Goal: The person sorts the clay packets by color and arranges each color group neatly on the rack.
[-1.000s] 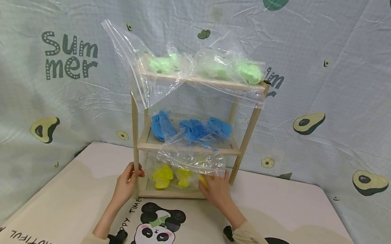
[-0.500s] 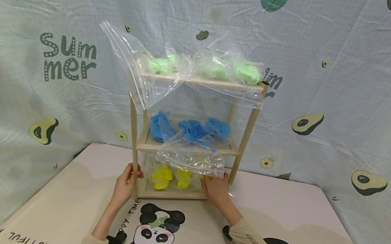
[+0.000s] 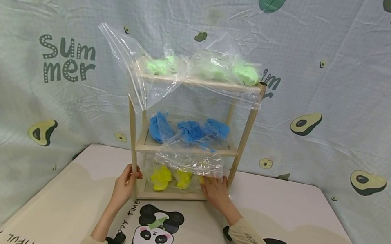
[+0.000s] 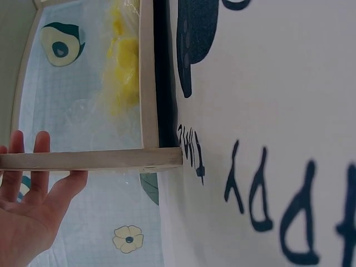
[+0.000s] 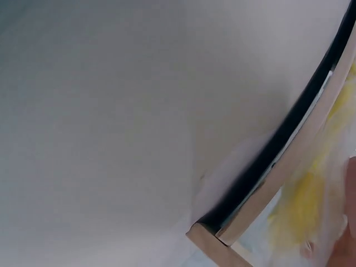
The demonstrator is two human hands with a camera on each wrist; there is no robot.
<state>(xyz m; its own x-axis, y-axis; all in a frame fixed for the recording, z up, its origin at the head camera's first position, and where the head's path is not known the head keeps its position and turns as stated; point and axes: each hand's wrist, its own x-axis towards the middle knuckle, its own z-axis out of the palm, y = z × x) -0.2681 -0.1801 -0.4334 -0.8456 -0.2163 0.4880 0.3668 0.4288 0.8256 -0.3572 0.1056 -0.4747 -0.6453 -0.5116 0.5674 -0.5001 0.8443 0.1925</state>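
Note:
A small wooden shelf rack stands upright on the table. My left hand grips its left front post, thumb on one side and fingers on the other. On the bottom tier lie clear zip bags with yellow lumps, soft and dough-like. At that tier's right end, my right hand holds a bag of yellow stuff; its fingers hide most of it. In the right wrist view only a blurred edge of that hand shows, against the plastic.
Bags with blue lumps lie on the middle tier, one bag's zip edge hanging down over the bottom tier. Bags with light green lumps lie on top, plastic drooping past the front. A printed cloth hangs behind.
My right hand has shifted slightly right on the bottom tier, covering more of the right-hand yellow lump. A bit of clear plastic now shows beside the right post. My left hand stays on its post.

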